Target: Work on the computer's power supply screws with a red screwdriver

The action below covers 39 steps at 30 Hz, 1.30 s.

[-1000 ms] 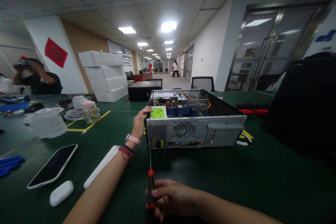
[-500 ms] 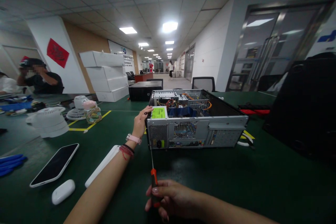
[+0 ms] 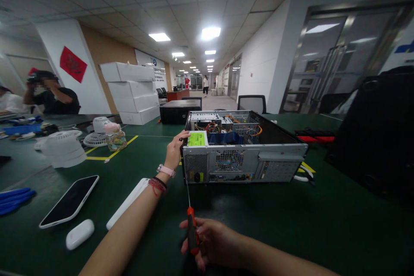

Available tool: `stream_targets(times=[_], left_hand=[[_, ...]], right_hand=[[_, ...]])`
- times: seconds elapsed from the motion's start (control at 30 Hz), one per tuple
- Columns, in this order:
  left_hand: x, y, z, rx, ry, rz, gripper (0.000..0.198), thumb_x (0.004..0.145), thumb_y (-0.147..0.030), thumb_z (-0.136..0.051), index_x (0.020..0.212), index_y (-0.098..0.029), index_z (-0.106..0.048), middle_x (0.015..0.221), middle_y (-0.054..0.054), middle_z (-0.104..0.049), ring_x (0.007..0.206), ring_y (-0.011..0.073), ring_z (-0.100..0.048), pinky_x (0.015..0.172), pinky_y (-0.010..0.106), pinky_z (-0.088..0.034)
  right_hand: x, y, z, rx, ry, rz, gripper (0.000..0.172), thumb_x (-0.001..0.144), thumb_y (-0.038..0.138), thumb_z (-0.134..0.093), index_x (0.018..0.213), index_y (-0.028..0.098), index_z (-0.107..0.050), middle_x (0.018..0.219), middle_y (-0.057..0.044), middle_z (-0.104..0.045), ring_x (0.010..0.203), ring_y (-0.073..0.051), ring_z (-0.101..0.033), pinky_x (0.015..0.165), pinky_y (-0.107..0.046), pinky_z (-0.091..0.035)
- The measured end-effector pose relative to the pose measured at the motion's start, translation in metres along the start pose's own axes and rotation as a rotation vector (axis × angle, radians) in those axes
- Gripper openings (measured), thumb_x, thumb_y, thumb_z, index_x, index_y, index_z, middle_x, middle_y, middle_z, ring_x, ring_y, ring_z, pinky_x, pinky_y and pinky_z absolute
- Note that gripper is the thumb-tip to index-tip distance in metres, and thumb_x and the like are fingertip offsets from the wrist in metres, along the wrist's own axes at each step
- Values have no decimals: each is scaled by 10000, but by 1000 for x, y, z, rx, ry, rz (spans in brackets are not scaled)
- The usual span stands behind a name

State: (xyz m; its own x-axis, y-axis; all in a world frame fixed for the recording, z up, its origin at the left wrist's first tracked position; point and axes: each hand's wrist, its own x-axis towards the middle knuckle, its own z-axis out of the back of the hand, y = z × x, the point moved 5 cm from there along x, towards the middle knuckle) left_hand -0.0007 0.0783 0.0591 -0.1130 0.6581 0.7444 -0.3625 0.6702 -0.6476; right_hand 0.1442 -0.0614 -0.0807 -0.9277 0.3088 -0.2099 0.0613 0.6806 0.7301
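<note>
An open desktop computer case (image 3: 244, 164) lies on the green table (image 3: 291, 224), its rear panel toward me. My left hand (image 3: 174, 150) grips the case's left top edge beside the green-labelled power supply (image 3: 197, 139). My right hand (image 3: 215, 243) is closed around a screwdriver (image 3: 192, 233) with an orange and black handle. Its thin shaft points up at the lower left corner of the rear panel.
A phone (image 3: 69, 201), a white earbud case (image 3: 79, 233) and a white flat panel (image 3: 127, 203) lie at the left. White fans (image 3: 63, 148), stacked white boxes (image 3: 132, 92) and a black case (image 3: 179, 111) stand farther back. A dark bag (image 3: 375, 133) is at the right. A seated person (image 3: 51, 95) is far left.
The screwdriver and my right hand have shifted slightly right, and the handle now leans a bit differently. My left hand has stayed on the case edge. The view has drifted a little.
</note>
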Motion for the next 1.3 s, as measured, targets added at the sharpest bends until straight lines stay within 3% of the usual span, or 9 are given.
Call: stream_targets(times=[0.23, 0.57, 1.3], left_hand=[[0, 4, -1, -26, 1, -2, 364, 858, -301, -334, 925, -158, -662, 1198, 79, -620, 1230, 206, -485, 1084, 372, -319], [0, 3, -1, -13, 12, -5, 378, 870, -314, -322, 946, -163, -660, 1212, 75, -614, 1239, 207, -478, 1087, 383, -315], [-2, 3, -1, 11, 11, -18, 421, 889, -363, -297, 979, -160, -655, 1235, 79, -597, 1254, 204, -460, 1099, 374, -291]], right_hand=[[0, 0, 2, -47, -101, 47, 638, 669, 318, -654, 1212, 163, -357, 856, -51, -673, 493, -94, -576, 570, -271, -406], [-4, 1, -1, -37, -183, 49, 536, 669, 339, -696, 1104, 155, -442, 753, -7, -646, 462, -63, -536, 542, -242, -370], [-1, -1, -3, -14, -37, 11, 486, 621, 223, -566, 1094, 135, -495, 924, -56, -642, 611, -130, -618, 639, -302, -417]])
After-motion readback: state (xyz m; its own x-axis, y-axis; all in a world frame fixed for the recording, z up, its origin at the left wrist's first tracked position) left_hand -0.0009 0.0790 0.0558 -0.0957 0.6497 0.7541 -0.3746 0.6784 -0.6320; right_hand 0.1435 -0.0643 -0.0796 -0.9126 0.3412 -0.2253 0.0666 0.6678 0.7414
